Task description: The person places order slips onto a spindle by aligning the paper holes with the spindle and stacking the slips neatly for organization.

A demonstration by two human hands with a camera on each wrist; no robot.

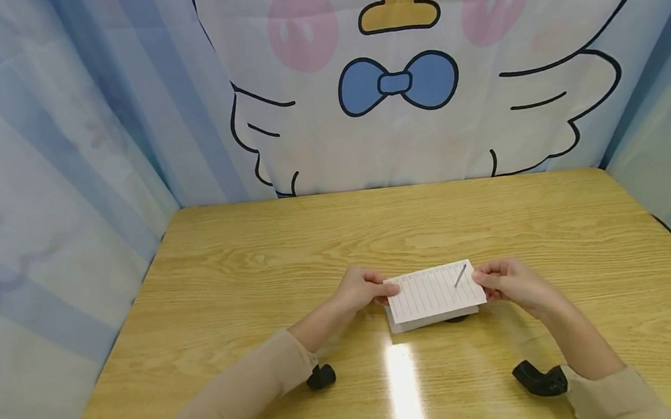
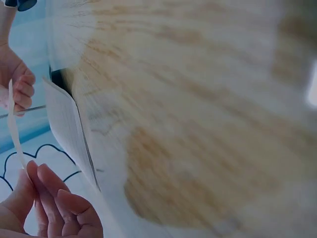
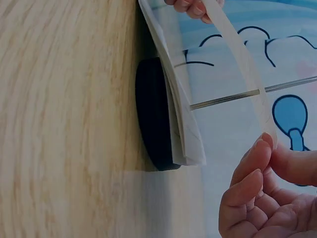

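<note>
A lined paper sheet (image 1: 428, 293) is held level between my two hands, with a thin metal spike (image 1: 460, 275) coming up through it near its right end. My left hand (image 1: 362, 288) pinches the sheet's left edge between thumb and fingers. At the opposite edge, my right hand (image 1: 509, 285) grips it the same way. Below lies a small stack of papers (image 3: 178, 114) around the spike, resting on the round black base (image 3: 152, 119). In the right wrist view the held sheet bows slightly, and a length of bare spike shows between it and the stack.
All this is on a wood-grain table (image 1: 266, 250). Black curved wrist pieces (image 1: 540, 380) sit at both sleeves. Behind the table hangs a curtain (image 1: 401, 136) with a cartoon bird print, and more curtain (image 1: 39, 218) lines the sides.
</note>
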